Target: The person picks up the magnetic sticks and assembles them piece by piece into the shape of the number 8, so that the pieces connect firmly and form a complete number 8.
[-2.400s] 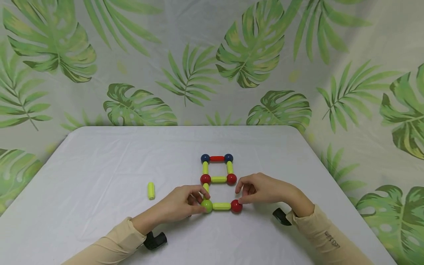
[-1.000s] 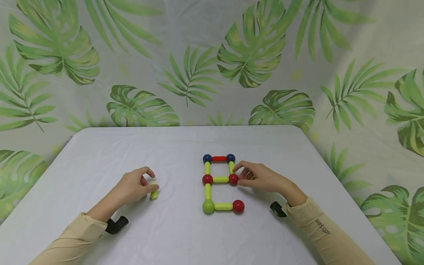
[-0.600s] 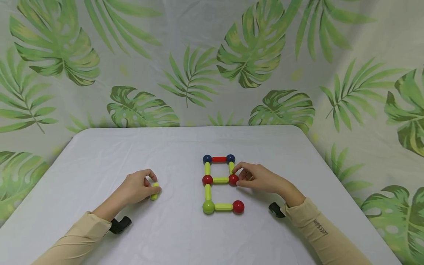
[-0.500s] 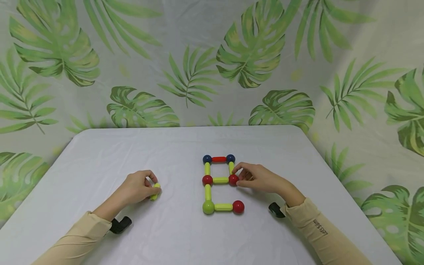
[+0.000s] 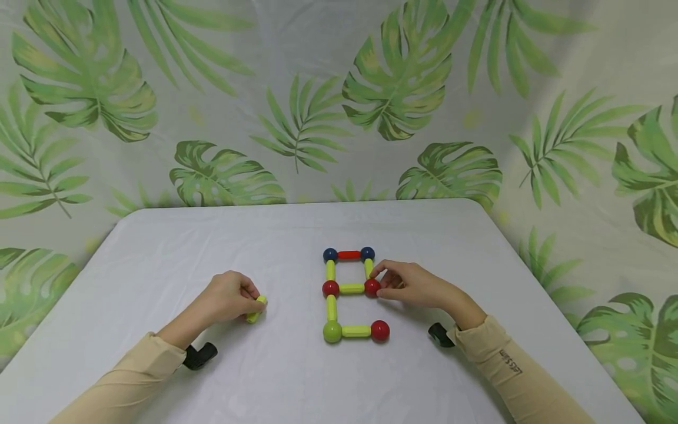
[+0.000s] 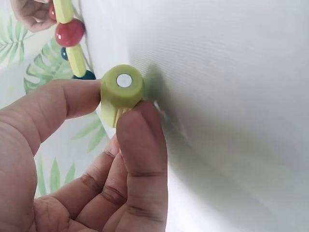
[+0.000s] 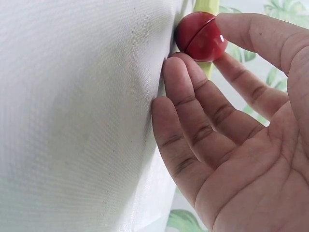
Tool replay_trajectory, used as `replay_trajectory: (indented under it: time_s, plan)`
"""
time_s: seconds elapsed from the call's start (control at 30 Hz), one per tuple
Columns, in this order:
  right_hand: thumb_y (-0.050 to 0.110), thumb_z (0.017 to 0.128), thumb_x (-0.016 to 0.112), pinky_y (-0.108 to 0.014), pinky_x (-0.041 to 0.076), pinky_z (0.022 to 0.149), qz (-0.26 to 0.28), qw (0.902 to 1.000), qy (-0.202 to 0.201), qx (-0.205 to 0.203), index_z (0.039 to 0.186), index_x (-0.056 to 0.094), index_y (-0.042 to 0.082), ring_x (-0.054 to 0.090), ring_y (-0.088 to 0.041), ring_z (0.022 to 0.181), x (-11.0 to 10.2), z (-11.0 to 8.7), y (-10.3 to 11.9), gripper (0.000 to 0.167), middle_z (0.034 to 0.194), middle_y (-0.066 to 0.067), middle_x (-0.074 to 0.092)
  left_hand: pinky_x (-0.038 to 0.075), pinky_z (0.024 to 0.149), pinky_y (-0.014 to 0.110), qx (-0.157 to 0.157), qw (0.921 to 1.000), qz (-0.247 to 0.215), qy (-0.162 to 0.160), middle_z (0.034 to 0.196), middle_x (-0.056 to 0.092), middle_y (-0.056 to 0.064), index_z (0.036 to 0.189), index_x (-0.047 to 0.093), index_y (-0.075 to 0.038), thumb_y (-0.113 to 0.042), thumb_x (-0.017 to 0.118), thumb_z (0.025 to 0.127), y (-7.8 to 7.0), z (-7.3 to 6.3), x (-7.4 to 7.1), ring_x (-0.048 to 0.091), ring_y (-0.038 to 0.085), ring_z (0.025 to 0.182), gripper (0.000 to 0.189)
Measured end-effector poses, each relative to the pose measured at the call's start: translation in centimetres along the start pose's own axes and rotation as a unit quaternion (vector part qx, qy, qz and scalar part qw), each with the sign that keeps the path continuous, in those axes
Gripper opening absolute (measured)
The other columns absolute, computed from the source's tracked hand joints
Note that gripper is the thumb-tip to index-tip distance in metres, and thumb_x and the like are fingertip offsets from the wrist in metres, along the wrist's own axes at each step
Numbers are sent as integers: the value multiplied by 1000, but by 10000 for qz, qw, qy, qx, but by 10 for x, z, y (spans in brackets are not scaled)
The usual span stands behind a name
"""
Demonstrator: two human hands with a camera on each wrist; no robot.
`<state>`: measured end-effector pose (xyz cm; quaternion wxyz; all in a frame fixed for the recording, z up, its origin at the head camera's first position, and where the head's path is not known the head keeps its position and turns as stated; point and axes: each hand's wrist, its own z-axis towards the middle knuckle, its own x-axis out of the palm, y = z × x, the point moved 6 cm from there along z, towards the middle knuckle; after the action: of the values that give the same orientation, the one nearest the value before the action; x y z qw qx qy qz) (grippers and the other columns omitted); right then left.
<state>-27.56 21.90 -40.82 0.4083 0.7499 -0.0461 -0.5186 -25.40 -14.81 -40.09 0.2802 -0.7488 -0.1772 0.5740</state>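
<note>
My left hand [image 5: 226,299] pinches a yellow-green magnetic rod [image 6: 112,92] between thumb and index finger, low over the table. In the left wrist view a round silver magnet shows on the rod's end face. My right hand [image 5: 418,285] holds a red magnetic ball [image 7: 199,37] between thumb and index finger. That ball is the right middle joint of a flat frame, joined to a second red ball [image 5: 331,288] by a yellow-green rod [image 5: 352,288]. Behind them lie two dark blue balls [image 5: 331,255] with a red rod [image 5: 349,255] between.
Nearer the person, a green ball [image 5: 332,331] and another red ball [image 5: 380,331] are linked by a rod [image 5: 356,331]; the frame's lower right side is open. Everything rests on a white-covered table [image 5: 296,377], with a leaf-print cloth [image 5: 296,123] hanging behind.
My left hand has left the green ball, moved left to the loose rod, picked hold of it and shifted slightly right, tilting it. My right hand has moved from the near red ball to the middle one.
</note>
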Motion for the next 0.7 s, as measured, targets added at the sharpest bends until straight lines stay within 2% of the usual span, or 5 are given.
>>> replay_trajectory:
  time_s: [0.3,0.57,0.7]
  plan:
    - [19,102,74,-29,58,91,51,9999,43,-97,131,63,10,69,-13,97,1,-2,1,33,106,-2,74,56,64,27,59,9996,-270,71,73,73,-2,87,77,-8,-17,86,82,-22,5,7,68,10,62,13]
    - [19,102,74,-29,58,92,36,9999,15,-105,132,63,11,68,-12,96,0,-2,1,33,104,-1,73,55,59,28,243,9977,-620,131,71,72,-2,86,78,-10,-19,85,82,-47,9,12,63,12,58,12]
    - [19,102,74,-30,58,93,6,10000,6,-68,132,63,11,68,-12,96,-1,-2,2,33,104,-1,73,55,58,27,372,9969,-676,163,71,72,-2,87,78,-10,-20,86,83,-61,12,17,64,13,61,13]
